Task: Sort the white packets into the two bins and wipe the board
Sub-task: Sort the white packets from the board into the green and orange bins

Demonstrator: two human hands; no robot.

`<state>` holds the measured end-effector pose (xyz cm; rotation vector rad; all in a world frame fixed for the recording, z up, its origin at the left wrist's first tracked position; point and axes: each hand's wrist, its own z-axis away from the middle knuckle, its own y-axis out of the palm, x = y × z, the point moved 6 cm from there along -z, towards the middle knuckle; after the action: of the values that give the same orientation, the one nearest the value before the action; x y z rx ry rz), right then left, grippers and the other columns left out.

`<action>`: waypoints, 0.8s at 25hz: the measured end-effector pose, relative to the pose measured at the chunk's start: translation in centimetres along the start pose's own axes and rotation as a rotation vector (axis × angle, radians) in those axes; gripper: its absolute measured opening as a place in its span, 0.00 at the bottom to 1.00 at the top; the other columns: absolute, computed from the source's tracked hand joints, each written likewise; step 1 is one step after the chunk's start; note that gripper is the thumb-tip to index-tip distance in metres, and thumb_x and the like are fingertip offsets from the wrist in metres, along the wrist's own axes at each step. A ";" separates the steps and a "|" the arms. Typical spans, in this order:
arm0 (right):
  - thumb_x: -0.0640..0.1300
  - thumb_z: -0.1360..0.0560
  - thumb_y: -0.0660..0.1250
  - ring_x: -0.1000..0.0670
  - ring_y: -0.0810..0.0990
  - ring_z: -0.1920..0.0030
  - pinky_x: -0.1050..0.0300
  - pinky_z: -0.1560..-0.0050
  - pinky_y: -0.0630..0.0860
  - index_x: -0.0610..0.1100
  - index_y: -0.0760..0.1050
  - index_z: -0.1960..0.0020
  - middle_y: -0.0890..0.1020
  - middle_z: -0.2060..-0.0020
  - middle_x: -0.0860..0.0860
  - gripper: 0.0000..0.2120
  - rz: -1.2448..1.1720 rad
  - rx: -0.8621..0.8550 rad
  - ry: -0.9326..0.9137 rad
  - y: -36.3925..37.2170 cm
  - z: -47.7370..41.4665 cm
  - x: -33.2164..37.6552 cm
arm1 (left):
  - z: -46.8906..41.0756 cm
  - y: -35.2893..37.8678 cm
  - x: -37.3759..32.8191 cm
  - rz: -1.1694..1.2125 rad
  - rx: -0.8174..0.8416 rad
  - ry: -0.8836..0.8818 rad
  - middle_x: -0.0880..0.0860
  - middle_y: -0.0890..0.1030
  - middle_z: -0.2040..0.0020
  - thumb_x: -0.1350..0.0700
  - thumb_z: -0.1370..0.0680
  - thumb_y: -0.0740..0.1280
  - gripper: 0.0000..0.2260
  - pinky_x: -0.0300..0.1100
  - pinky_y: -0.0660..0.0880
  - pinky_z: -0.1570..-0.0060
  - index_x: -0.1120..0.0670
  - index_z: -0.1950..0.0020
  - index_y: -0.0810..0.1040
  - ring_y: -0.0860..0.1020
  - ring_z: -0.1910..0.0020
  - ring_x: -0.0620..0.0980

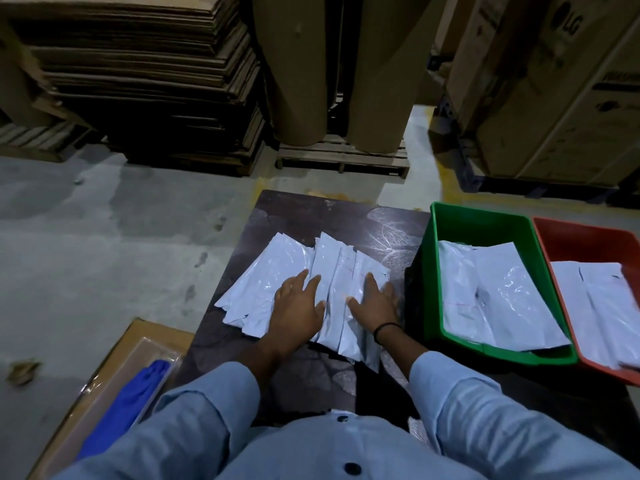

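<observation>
A grey concrete floor (104,220) is seen, marked with a yellow painted line (446,174). At the back, one tall stack of flattened brown cardboard sheets (138,74) is piled at the left. Two upright rolls of brown paper (298,64) are stood on a wooden pallet (343,154) in the middle. Large printed cardboard boxes (554,98) are set at the right.

In the foreground a low table is formed by a dark, wood-grained board (311,209). A fanned pile of flat white plastic packets (287,261) is spread over its middle; the packets overlap, so their number cannot be told.

Two hands are laid flat on this pile. The left hand (298,306) is pressed on with fingers straight and spread, and its grip is released. The right hand (375,304), with a black band (386,329) at the wrist, is laid beside it in the same way, its grip likewise released. Light blue sleeves are worn.

Two bins are placed side by side at the right edge of the table. At least two packets are held in the green plastic bin (485,216), which is nearer the pile, and at least two in the red plastic bin (588,237) beyond it.

At the lower left, one blue cloth (128,403) is laid in a clear plastic tray (104,382).
</observation>
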<state>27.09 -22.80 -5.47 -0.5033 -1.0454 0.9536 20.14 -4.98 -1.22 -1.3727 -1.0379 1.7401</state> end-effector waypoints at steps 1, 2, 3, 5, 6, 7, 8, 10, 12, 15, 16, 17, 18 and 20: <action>0.59 0.25 0.66 0.33 0.50 0.22 0.39 0.25 0.57 0.56 0.47 0.20 0.46 0.21 0.38 0.41 -0.015 -0.007 -0.004 -0.2 -0.1 -0.3 | -0.1 0.0 -0.3 0.008 0.004 0.014 0.53 0.58 0.18 0.45 0.18 0.61 0.27 0.55 0.56 0.22 0.47 0.20 0.61 0.58 0.21 0.57; 0.56 0.26 0.67 0.34 0.51 0.22 0.41 0.26 0.57 0.56 0.49 0.20 0.46 0.21 0.38 0.41 -0.039 -0.023 0.008 -0.6 -0.1 -0.6 | -0.3 0.0 -0.6 0.015 0.005 0.030 0.53 0.59 0.18 0.45 0.18 0.61 0.27 0.55 0.56 0.22 0.47 0.20 0.61 0.58 0.21 0.57; 0.53 0.26 0.67 0.34 0.52 0.23 0.42 0.26 0.57 0.56 0.51 0.20 0.47 0.21 0.39 0.40 -0.065 -0.050 0.025 -1.1 0.0 -1.1 | -0.5 0.0 -1.0 0.019 0.002 0.048 0.52 0.59 0.18 0.45 0.18 0.61 0.27 0.55 0.57 0.23 0.47 0.20 0.60 0.59 0.21 0.57; 0.49 0.26 0.67 0.34 0.56 0.25 0.43 0.26 0.60 0.57 0.54 0.21 0.49 0.21 0.42 0.38 -0.111 -0.117 0.047 -1.9 0.4 -1.9 | -0.9 0.2 -2.2 0.013 -0.008 0.083 0.52 0.58 0.18 0.44 0.18 0.61 0.27 0.55 0.58 0.23 0.47 0.20 0.60 0.59 0.21 0.57; 0.47 0.26 0.67 0.35 0.58 0.26 0.45 0.26 0.61 0.56 0.56 0.21 0.50 0.21 0.43 0.37 -0.130 -0.144 0.044 -2.1 0.6 -2.3 | -1.0 0.3 -2.8 0.003 -0.008 0.105 0.53 0.58 0.18 0.45 0.18 0.61 0.27 0.55 0.58 0.23 0.48 0.19 0.60 0.59 0.21 0.57; 0.46 0.26 0.66 0.36 0.59 0.27 0.46 0.26 0.61 0.55 0.57 0.21 0.51 0.22 0.45 0.36 -0.155 -0.167 0.045 -2.3 0.7 -2.7 | -1.2 0.7 -3.7 -0.012 -0.002 0.132 0.53 0.57 0.18 0.45 0.18 0.61 0.27 0.54 0.58 0.24 0.48 0.19 0.59 0.58 0.21 0.57; 0.44 0.26 0.65 0.37 0.60 0.26 0.48 0.25 0.60 0.53 0.58 0.21 0.51 0.22 0.45 0.35 -0.189 -0.183 0.040 -2.6 0.8 -3.0 | -1.3 1.3 -4.5 -0.037 0.014 0.160 0.54 0.56 0.18 0.46 0.17 0.61 0.28 0.55 0.58 0.24 0.48 0.19 0.59 0.58 0.21 0.58; 0.40 0.25 0.63 0.41 0.60 0.25 0.53 0.25 0.57 0.49 0.61 0.22 0.54 0.22 0.44 0.32 -0.272 -0.196 0.015 -3.0 1.1 -3.5 | -1.4 3.1 -5.9 -0.109 0.084 0.187 0.56 0.52 0.17 0.47 0.17 0.61 0.29 0.56 0.58 0.24 0.50 0.19 0.57 0.55 0.21 0.61; 0.36 0.25 0.62 0.42 0.63 0.25 0.59 0.28 0.57 0.46 0.64 0.24 0.58 0.24 0.42 0.30 -0.345 -0.208 0.010 -3.9 1.2 -3.8 | -1.6 5.2 -6.3 -0.189 0.172 0.149 0.58 0.46 0.17 0.46 0.17 0.61 0.32 0.59 0.55 0.23 0.52 0.18 0.52 0.50 0.20 0.65; 0.35 0.27 0.62 0.40 0.66 0.28 0.61 0.29 0.58 0.43 0.68 0.26 0.64 0.28 0.39 0.29 -0.344 -0.193 0.009 -4.5 1.9 -3.7 | -1.4 7.0 -5.8 -0.295 0.172 0.146 0.59 0.39 0.17 0.39 0.19 0.61 0.39 0.61 0.50 0.23 0.54 0.17 0.46 0.45 0.19 0.67; 0.38 0.29 0.61 0.40 0.66 0.28 0.57 0.26 0.59 0.44 0.68 0.26 0.64 0.28 0.39 0.30 -0.322 -0.172 0.001 -4.3 2.1 -3.7 | -1.3 7.2 -5.6 -0.305 0.153 0.159 0.60 0.38 0.18 0.36 0.21 0.62 0.42 0.61 0.50 0.23 0.54 0.17 0.45 0.45 0.19 0.67; 0.41 0.31 0.60 0.40 0.65 0.27 0.54 0.25 0.60 0.44 0.68 0.26 0.63 0.27 0.39 0.32 -0.296 -0.154 -0.004 -4.0 2.2 -3.9 | -1.2 7.4 -5.4 -0.307 0.140 0.173 0.60 0.37 0.18 0.34 0.22 0.63 0.45 0.61 0.50 0.23 0.54 0.17 0.44 0.44 0.19 0.67; 0.41 0.31 0.60 0.40 0.64 0.26 0.52 0.24 0.60 0.44 0.68 0.25 0.62 0.27 0.39 0.33 -0.268 -0.141 -0.014 -3.7 2.1 -4.1 | -1.1 7.6 -5.2 -0.304 0.134 0.182 0.60 0.37 0.18 0.33 0.23 0.64 0.46 0.61 0.50 0.23 0.54 0.17 0.43 0.43 0.19 0.66; 0.37 0.28 0.61 0.40 0.63 0.25 0.53 0.24 0.59 0.44 0.67 0.25 0.59 0.25 0.38 0.30 -0.221 -0.124 -0.031 -3.2 2.2 -4.4 | -1.1 7.7 -4.8 -0.292 0.133 0.172 0.59 0.35 0.18 0.37 0.23 0.66 0.46 0.60 0.50 0.22 0.53 0.17 0.42 0.42 0.19 0.66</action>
<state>25.69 -28.38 -4.27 -0.4653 -1.1668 0.7064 21.95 -12.49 -6.14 -1.1979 -0.9560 1.4252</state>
